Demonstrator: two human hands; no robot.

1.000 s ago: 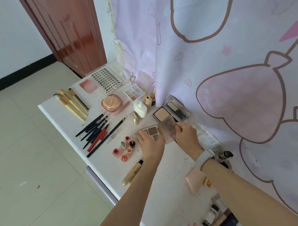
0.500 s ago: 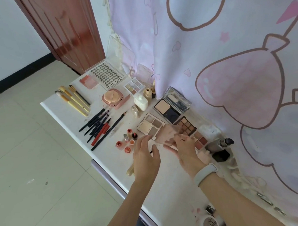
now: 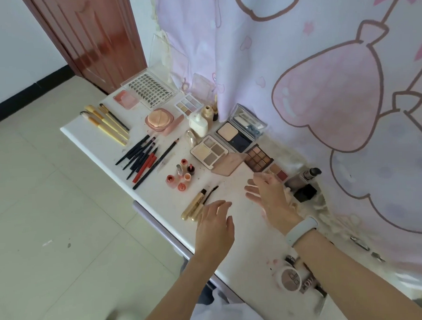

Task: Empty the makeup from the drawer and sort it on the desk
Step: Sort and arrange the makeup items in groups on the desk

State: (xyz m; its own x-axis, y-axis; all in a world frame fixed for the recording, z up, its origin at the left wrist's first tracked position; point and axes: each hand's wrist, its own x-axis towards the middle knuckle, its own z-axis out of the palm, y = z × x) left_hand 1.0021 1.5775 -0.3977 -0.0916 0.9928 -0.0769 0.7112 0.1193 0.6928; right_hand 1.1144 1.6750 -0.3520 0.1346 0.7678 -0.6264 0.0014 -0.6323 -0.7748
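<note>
**Makeup laid out in groups on the white desk, both hands empty above it**

The white desk (image 3: 244, 259) carries the makeup in loose groups, and the four-pan palette (image 3: 209, 151) near its middle serves as the landmark. This palette is open, with pale cream, beige and taupe pans, and its translucent pink lid (image 3: 229, 164) lies flat on the near side, touching it.

Just right of the palette sits a nine-pan brown eyeshadow palette (image 3: 258, 158), and beyond that a smaller one with tan and red pans (image 3: 278, 172). Behind the palette, toward the curtain (image 3: 321, 60), a powder compact (image 3: 237, 135) stands open with its mirrored lid tilted up. A white bottle (image 3: 198, 124) is just behind and left of it.

Left of the palette lies a fan of dark pencils with one red one (image 3: 143, 157); further left are yellow-handled brushes (image 3: 106, 122). In front and to the left, a cluster of small round orange and red pots (image 3: 180, 176) stands close together. Nearer the desk's front edge, a gold mascara tube (image 3: 193, 204) lies with its wand (image 3: 210, 193) out beside it.

The left hand (image 3: 216, 225) hovers in front of the palette, near the mascara, fingers relaxed and spread, gripping nothing. The right hand (image 3: 270, 197) is to the palette's right and front, fingers straight and parted, also empty; a pale band (image 3: 301, 229) circles its wrist.
</note>
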